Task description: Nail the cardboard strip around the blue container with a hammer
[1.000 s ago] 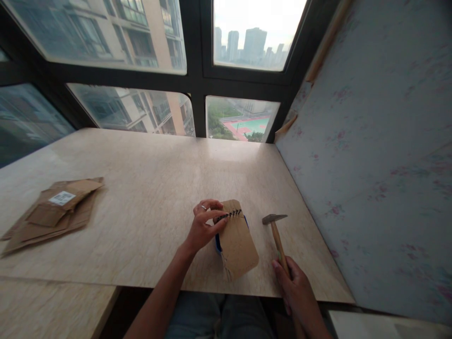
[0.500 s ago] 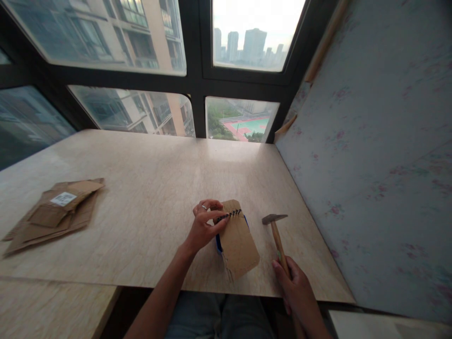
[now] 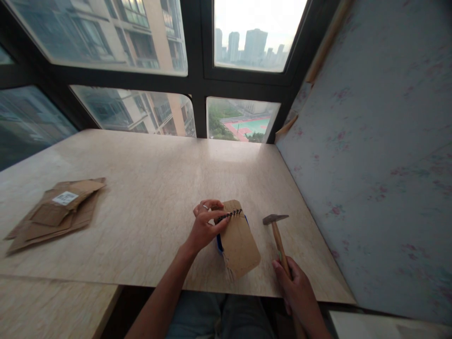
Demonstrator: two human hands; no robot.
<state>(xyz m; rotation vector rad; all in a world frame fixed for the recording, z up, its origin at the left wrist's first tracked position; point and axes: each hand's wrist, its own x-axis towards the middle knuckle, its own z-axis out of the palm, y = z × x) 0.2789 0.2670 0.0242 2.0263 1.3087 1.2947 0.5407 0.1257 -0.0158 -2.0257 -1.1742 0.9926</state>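
A folded piece of brown cardboard (image 3: 242, 247) lies tilted on top of a blue object (image 3: 219, 245), most of which is hidden beneath it. Across its upper part runs a row of small dark nails (image 3: 236, 213), several of them leaning. My left hand (image 3: 208, 222), with a ring on one finger, rests at the cardboard's left edge. Its thumb and index finger pinch a nail at the row's left end, largely covered by the fingertips. My right hand (image 3: 296, 285) is wrapped round the wooden handle of a hammer (image 3: 278, 240). The hammer's metal head is apart from the cardboard, to its right.
Flattened brown cardboard packaging (image 3: 60, 214) with a white label lies on the left of the pale tabletop (image 3: 151, 188). Dark-framed windows (image 3: 199, 84) stand behind the table. A flower-patterned wall (image 3: 370, 165) borders the right side.
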